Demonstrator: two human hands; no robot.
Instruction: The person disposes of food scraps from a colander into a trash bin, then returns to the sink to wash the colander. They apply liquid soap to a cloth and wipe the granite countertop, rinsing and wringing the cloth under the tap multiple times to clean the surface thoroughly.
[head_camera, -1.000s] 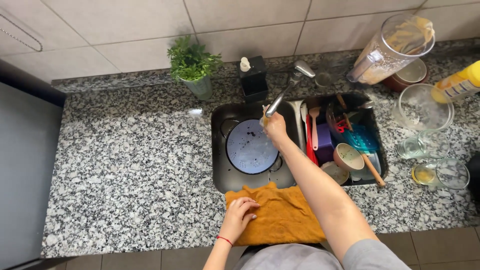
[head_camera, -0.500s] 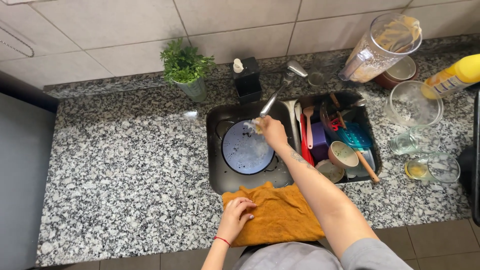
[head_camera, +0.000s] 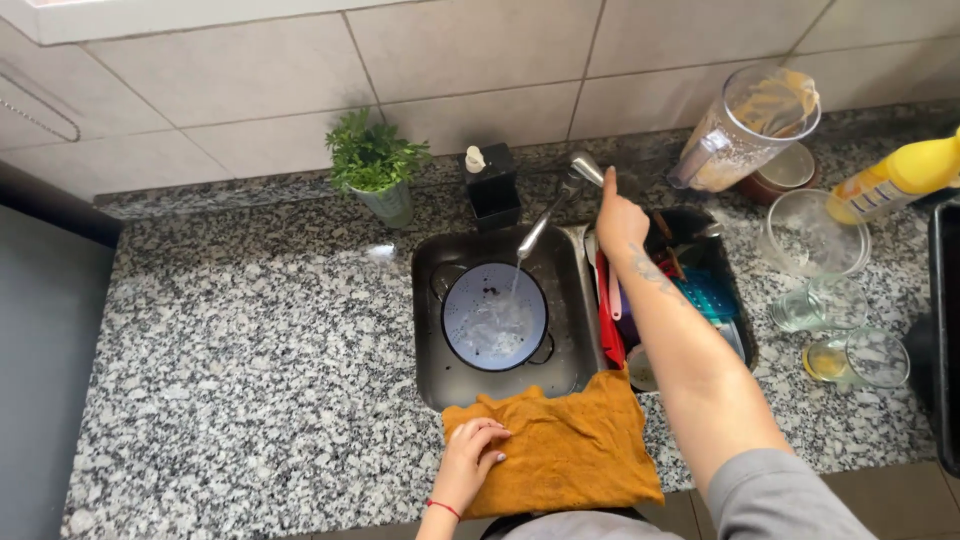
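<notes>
Faucet — right hand at its base; yellow bottle right.

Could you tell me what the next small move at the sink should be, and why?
Probably draw the right hand back from the tap toward the pot: water is running into it, and the left hand only rests on the orange cloth.

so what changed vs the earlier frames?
The right hand left the faucet spout and moved back to the tap base by the wall. Water now runs into the pot in the sink. The left hand stayed flat on the orange cloth; dishes on the right did not move.
</notes>
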